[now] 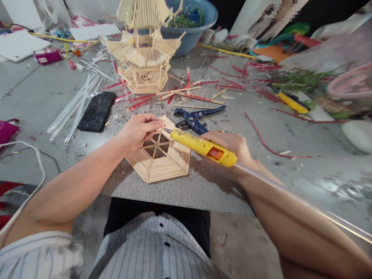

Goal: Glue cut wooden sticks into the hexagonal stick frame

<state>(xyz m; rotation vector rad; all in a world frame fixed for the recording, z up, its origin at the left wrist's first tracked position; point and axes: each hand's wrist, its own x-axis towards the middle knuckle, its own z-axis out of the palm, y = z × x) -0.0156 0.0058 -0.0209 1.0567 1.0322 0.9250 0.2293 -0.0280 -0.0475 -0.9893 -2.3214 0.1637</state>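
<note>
My left grip [139, 131] pinches a stick [164, 117]; my right grip [232, 144] encloses the glue gun [197, 143]. Blue basin [190, 42] contains green strands [181, 21].

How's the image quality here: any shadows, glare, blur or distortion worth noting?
Head view: soft shadow on the table below the right hand; pale glare at the table's lower right; same view, the white rounded object near the right edge looks soft, perhaps stretched by the lens; the yellow glue gun and hexagonal stick frame read fairly clearly.
</note>
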